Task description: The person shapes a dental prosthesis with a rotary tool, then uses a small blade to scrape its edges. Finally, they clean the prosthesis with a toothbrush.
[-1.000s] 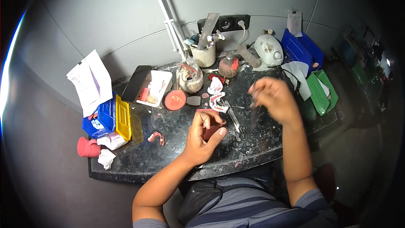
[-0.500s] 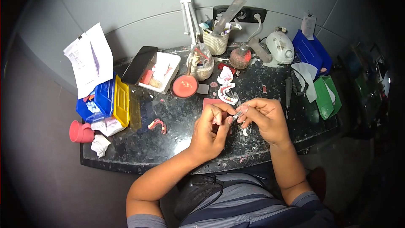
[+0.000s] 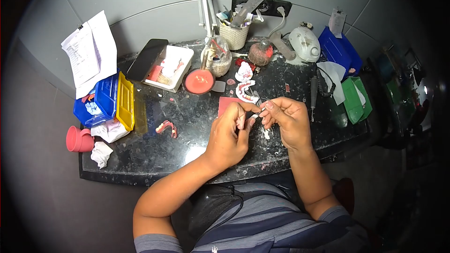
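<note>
Both of my hands meet above the front middle of the dark worktop. My left hand point(image 3: 227, 136) is closed in a pinch, with a small pale piece point(image 3: 255, 115) at its thumb tip that is too small to name. My right hand point(image 3: 291, 121) pinches a thin metal tool point(image 3: 262, 111), its tip close to the left fingertips. Just beyond them lies a white dental cast point(image 3: 244, 93) with a pink and white arch. A pink wax sheet point(image 3: 226, 105) is partly hidden behind my left hand. To the left rests a pink denture point(image 3: 167, 128) with teeth.
A pan of pink wax point(image 3: 199, 82), a glass jar point(image 3: 219, 58) and a white tray point(image 3: 180, 78) stand behind. Blue and yellow bins point(image 3: 125, 100) and a pink mug point(image 3: 79, 139) are left. A screwdriver-like tool point(image 3: 313, 94) and a green bin point(image 3: 356, 100) are right.
The whole view has shifted a little, so the bench appears higher and further left. My hands stay together in nearly the same pinch, with slight finger movement.
</note>
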A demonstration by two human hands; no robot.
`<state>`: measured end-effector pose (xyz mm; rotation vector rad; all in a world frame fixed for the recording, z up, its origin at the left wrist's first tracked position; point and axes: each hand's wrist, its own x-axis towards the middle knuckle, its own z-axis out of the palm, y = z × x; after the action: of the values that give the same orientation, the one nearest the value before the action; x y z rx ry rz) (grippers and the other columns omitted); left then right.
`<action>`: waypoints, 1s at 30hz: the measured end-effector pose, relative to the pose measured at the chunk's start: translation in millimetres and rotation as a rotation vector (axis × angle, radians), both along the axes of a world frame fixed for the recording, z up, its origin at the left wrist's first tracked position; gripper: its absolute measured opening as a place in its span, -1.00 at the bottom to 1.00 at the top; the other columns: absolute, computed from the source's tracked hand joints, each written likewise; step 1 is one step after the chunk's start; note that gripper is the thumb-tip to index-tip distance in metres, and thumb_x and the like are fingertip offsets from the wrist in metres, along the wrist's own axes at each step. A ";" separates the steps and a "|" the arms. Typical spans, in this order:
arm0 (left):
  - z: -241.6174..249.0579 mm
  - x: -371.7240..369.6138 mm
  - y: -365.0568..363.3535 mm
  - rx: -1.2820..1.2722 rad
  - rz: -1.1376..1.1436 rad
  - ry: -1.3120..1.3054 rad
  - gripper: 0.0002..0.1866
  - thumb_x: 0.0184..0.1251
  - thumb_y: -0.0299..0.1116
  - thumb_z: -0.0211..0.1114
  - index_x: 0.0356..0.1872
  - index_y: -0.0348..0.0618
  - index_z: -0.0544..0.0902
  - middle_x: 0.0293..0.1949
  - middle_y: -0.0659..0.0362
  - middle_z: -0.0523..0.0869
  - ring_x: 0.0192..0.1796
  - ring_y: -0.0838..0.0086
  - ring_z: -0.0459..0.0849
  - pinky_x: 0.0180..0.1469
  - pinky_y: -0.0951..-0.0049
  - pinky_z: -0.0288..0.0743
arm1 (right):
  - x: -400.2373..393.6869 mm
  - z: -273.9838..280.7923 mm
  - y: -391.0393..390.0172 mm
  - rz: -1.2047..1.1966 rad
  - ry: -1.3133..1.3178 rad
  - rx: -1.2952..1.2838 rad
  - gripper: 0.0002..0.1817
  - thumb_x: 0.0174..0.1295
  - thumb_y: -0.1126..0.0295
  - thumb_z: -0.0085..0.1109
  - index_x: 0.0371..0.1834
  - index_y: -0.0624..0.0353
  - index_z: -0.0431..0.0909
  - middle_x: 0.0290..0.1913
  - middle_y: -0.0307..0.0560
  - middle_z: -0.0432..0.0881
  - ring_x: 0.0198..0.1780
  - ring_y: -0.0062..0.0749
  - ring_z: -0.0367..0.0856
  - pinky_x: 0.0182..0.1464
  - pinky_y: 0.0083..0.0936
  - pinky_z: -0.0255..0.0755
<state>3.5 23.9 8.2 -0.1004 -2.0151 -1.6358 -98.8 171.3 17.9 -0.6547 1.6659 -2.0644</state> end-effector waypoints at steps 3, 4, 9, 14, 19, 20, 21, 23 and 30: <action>-3.4 -0.1 -0.6 0.027 -0.011 -0.005 -0.68 0.31 -0.79 0.14 -0.38 -0.17 0.21 -0.02 -0.04 0.69 -0.19 0.66 0.58 -0.25 0.63 0.50 | 0.7 1.5 -0.8 -0.016 -0.040 -0.021 -0.80 0.41 0.44 0.17 -0.23 0.42 0.64 -0.39 -0.03 0.71 -0.48 -0.55 0.65 -0.41 -0.64 0.57; -7.2 -0.6 -1.3 0.005 -0.003 0.019 -0.67 0.32 -0.80 0.13 -0.38 -0.16 0.20 -0.02 -0.03 0.66 -0.20 0.67 0.57 -0.25 0.62 0.50 | 1.1 3.9 -1.7 -0.096 -0.031 -0.035 -0.80 0.41 0.43 0.17 -0.23 0.42 0.64 -0.39 -0.03 0.71 -0.48 -0.55 0.64 -0.41 -0.64 0.58; -11.0 -3.6 -0.4 0.136 0.038 0.034 -0.67 0.23 -0.75 0.22 -0.38 -0.16 0.23 -0.19 -0.01 0.66 -0.38 0.41 0.51 -0.27 0.46 0.42 | 3.2 11.0 -2.4 -0.128 -0.020 -0.005 -0.80 0.39 0.43 0.19 -0.16 0.41 0.64 -0.29 -0.04 0.71 -0.37 -0.57 0.64 -0.41 -0.64 0.60; -9.4 -3.7 -0.9 0.351 -0.037 -0.035 -0.65 0.26 -0.77 0.18 -0.37 -0.13 0.20 -0.13 0.06 0.63 -0.28 0.64 0.46 -0.25 0.59 0.41 | 4.7 5.5 -0.7 -0.009 -0.065 0.014 -0.85 0.34 0.51 0.19 -0.16 0.40 0.65 -0.27 -0.07 0.72 -0.35 -0.58 0.64 -0.42 -0.64 0.59; -1.8 -2.2 -0.3 0.550 -0.126 -0.069 -0.65 0.29 -0.80 0.13 -0.40 -0.12 0.19 -0.13 0.02 0.67 -0.35 0.71 0.51 -0.36 0.63 0.51 | 7.0 7.3 -3.4 -0.010 -0.089 0.009 -0.88 0.31 0.52 0.22 -0.22 0.39 0.64 -0.32 -0.06 0.70 -0.41 -0.59 0.62 -0.44 -0.66 0.55; -3.0 -2.3 -1.1 0.550 -0.128 -0.070 -0.65 0.29 -0.80 0.13 -0.40 -0.12 0.19 -0.13 0.02 0.67 -0.35 0.71 0.51 -0.36 0.63 0.51 | 7.0 7.4 -3.6 -0.021 -0.102 0.007 -0.90 0.28 0.54 0.25 -0.24 0.39 0.65 -0.34 -0.08 0.71 -0.42 -0.61 0.61 -0.45 -0.67 0.54; -5.2 -2.3 -2.3 0.555 -0.132 -0.088 -0.63 0.28 -0.81 0.14 -0.40 -0.10 0.18 -0.12 -0.01 0.67 -0.35 0.67 0.53 -0.35 0.60 0.52 | 5.8 5.8 -3.2 -0.022 -0.103 0.007 -0.90 0.28 0.54 0.25 -0.24 0.39 0.65 -0.34 -0.08 0.71 -0.42 -0.61 0.61 -0.45 -0.67 0.54; -6.5 -2.8 -2.9 0.562 -0.140 -0.108 -0.61 0.28 -0.82 0.14 -0.40 -0.09 0.18 -0.12 -0.05 0.67 -0.36 0.63 0.55 -0.35 0.57 0.53 | 2.1 1.2 -1.8 -0.041 -0.188 -0.043 -0.92 0.25 0.55 0.27 -0.29 0.37 0.65 -0.40 -0.10 0.69 -0.49 -0.64 0.57 -0.50 -0.70 0.47; -9.2 -6.2 -2.7 0.473 -0.125 -0.116 -0.63 0.29 -0.80 0.15 -0.38 -0.08 0.18 -0.10 -0.02 0.68 -0.34 0.66 0.55 -0.33 0.59 0.52 | 10.0 0.1 -7.1 -0.128 -0.185 -0.079 -0.94 0.24 0.56 0.28 -0.33 0.35 0.64 -0.44 -0.14 0.66 -0.53 -0.67 0.53 -0.54 -0.71 0.40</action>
<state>-2.7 21.2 -1.0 0.0436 -1.6729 -2.1967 -88.8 164.1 18.0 -0.3768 1.5650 -2.2148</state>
